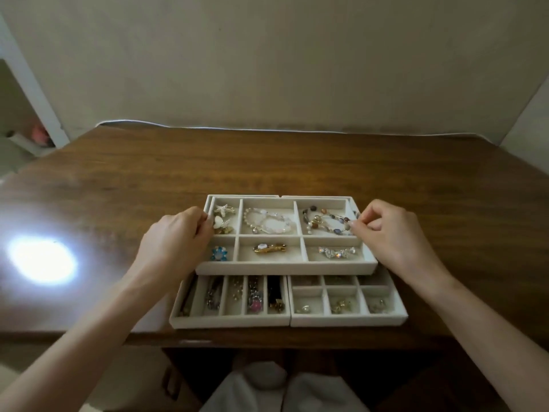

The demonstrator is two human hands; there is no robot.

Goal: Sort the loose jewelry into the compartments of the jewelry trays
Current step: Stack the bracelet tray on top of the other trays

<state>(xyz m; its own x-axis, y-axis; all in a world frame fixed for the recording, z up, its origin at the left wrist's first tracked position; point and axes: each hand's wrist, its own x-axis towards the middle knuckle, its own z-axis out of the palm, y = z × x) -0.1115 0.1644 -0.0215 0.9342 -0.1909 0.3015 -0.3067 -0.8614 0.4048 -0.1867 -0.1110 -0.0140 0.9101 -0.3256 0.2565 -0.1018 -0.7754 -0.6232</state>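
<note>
Pale fabric over your knees (267, 388) lies closest, below the near edge of the brown wooden worktop (297, 162). Your left hand (175, 233) has its fingers (199, 226) curled round the left wall of the cream, fabric-lined upper tray (285, 267). Your right hand (392, 233) seems to pinch the opposite wall with thumb and forefinger, just beside the multicoloured stone-bead bracelet (326, 224). Between your fingers each compartment in view holds a piece, and no loose jewelry shows on the wood, so sorting looks nearly done. The step in hand seems to be seating this tray over two cream divided trays: the long-slotted tray (231, 321) below your left wrist and the square-celled tray (347, 320) below your right. Next, keep it level and square it with their walls. Wood lies open outside both hands and beyond your fingers. Toward you the lower trays sit near the worktop's edge, so don't drag them nearer.
</note>
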